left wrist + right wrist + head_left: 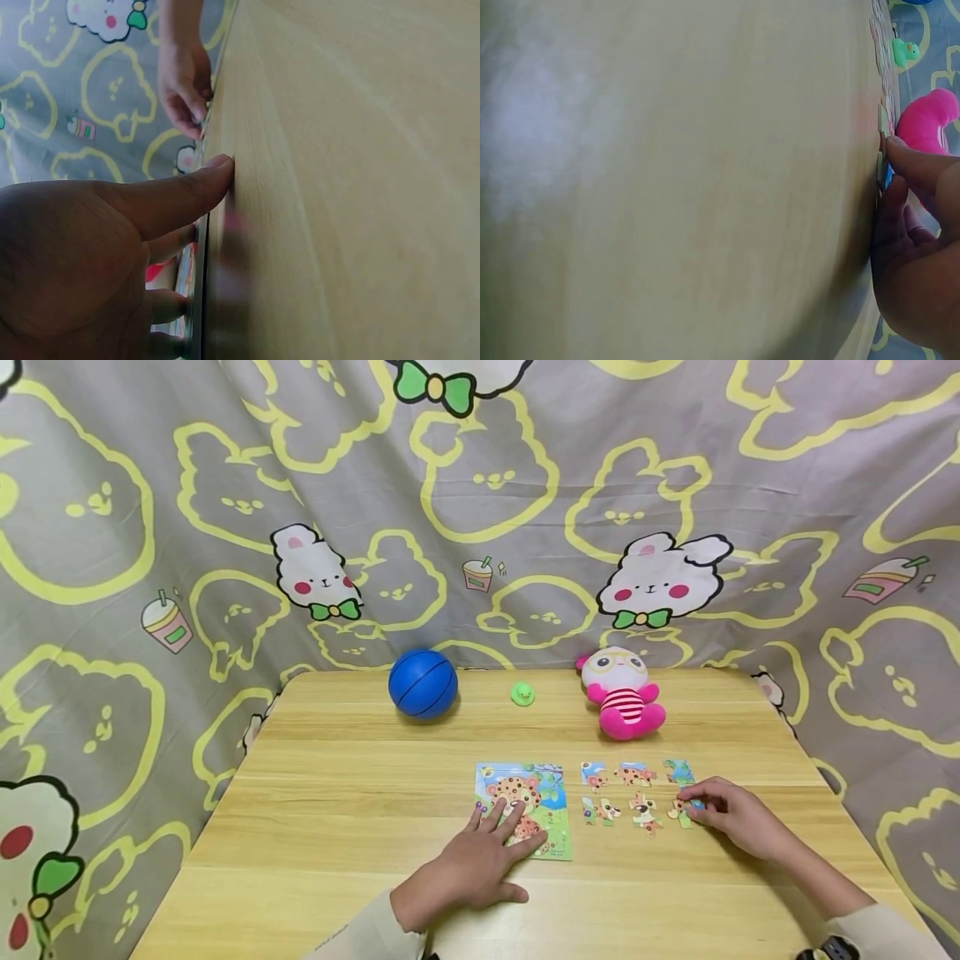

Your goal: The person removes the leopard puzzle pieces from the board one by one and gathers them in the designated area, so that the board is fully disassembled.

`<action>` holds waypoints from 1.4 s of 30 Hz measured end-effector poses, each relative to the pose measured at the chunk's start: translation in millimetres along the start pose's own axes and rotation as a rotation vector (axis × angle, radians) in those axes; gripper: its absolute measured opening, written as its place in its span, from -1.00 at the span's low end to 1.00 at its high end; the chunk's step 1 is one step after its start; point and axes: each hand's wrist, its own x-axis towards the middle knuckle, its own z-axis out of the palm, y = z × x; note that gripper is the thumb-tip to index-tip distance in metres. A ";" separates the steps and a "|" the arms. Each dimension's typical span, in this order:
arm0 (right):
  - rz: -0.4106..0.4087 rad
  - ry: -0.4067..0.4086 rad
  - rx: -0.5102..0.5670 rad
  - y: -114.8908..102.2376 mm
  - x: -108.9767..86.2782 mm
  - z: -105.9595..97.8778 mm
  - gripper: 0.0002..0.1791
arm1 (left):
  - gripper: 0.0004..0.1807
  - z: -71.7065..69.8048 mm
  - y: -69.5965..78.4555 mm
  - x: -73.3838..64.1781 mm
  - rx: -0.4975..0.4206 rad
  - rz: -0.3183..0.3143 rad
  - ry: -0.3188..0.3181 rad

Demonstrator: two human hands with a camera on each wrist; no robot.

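Observation:
My left hand [486, 860] lies with spread fingers over the lower left part of a leopard puzzle board [557, 839], partly covering the picture. In the left wrist view its thumb touches the table and its fingertips rest on the board. To the right, my right hand [731, 814] pinches a puzzle piece [684, 818] with leopard, green and blue parts, at the end of the near row. Thumb and fingertip meet its edges in the right wrist view, low at the table. Several more loose pieces, such as a leopard-face piece [645, 814], lie flat in two rows between board and hand.
A blue ball [423, 684], a small green duck toy [522, 694] and a pink plush toy [622, 693] stand along the back of the wooden table [337, 827]. Behind and beside the table hangs a grey patterned curtain [525, 527].

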 end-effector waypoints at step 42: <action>0.046 -0.016 0.058 -0.1 2.6 -4.0 -0.64 | -0.24 -5.0 -17.2 -9.4 -0.223 -0.008 0.066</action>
